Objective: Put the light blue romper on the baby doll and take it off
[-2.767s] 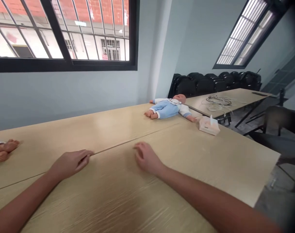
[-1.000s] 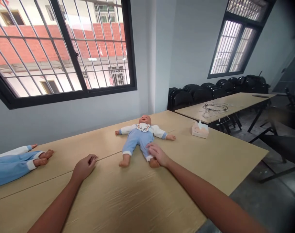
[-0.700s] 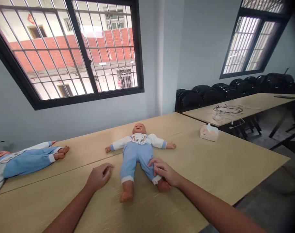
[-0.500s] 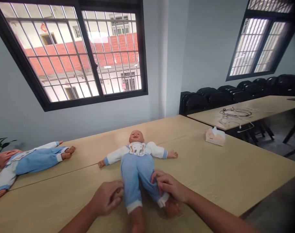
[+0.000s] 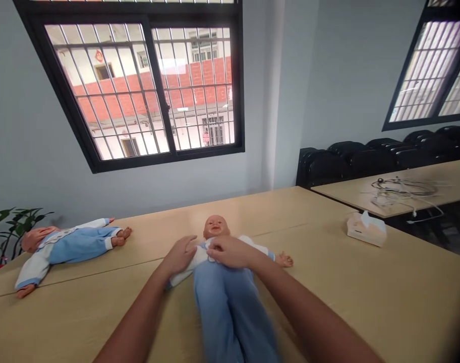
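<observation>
A baby doll in a white and blue outfit lies on its back on the table, head away from me. Over its sleeve at the left shoulder side rests my left hand, thumb and fingers apart. My right hand is on the doll's chest, fingers curled together at the top's front by the collar; the fingertips are partly hidden. Pale blue trousers stretch toward me between my forearms. The doll's far-right arm lies out to the side.
A second doll in similar clothes lies on the table at left. A tissue box sits at right. Cables lie on another table, with black chairs behind. A plant stands at far left.
Both hands have moved from the doll's legs up to its chest and shoulder. My view has turned slightly left, so the surroundings appear farther right.
</observation>
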A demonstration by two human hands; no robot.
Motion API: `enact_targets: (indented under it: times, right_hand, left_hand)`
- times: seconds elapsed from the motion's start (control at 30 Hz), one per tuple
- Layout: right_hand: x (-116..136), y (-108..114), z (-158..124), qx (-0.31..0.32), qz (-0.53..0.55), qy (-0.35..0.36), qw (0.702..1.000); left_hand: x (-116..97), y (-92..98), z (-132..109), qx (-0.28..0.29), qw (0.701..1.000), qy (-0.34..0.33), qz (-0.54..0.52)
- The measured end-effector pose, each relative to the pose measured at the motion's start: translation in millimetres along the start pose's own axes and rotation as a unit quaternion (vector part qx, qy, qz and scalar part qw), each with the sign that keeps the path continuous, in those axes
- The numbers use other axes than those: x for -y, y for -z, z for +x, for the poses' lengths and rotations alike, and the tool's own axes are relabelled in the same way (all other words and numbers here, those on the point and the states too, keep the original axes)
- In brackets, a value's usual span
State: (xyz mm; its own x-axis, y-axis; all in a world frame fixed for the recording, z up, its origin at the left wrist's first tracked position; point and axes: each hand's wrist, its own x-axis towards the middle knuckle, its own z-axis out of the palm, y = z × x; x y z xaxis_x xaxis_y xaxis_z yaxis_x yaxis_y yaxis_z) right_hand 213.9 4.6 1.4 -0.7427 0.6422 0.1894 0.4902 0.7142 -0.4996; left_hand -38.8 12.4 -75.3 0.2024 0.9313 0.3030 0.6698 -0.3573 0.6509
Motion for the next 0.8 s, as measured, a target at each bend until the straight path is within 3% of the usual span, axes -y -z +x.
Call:
enact_targets:
  times: [0.1, 0.2, 0.33, 0.53, 0.8]
  right_hand:
    - [-5.0, -17.7, 45.7, -0.013, -0.004, -0.016, 1.000]
    - [-16.1, -37.7, 64.0, -0.026, -0.004, -0.005, 1.000]
    - [-30.3, -54.3, 63.6, -0.018, 0.006, 0.005, 1.000]
    - [-35.5, -53.1, 62.3, 0.012, -0.015, 0.012, 1.000]
    - [-38.9, -44.4, 64.9, 0.017, -0.065, 0.022, 0.997]
  left_hand:
    - [7.7, -8.9, 19.2, 0.070, 0.997, -0.012, -0.039]
    - [17.1, -13.3, 19.4, 0.108, 0.992, -0.012, -0.065]
    - [28.9, -7.6, 12.5, 0.126, 0.989, 0.015, -0.083]
    - [38.3, 3.9, 4.7, 0.138, 0.986, 0.050, -0.083]
    - [11.5, 17.0, -26.1, 0.149, 0.988, 0.030, -0.026]
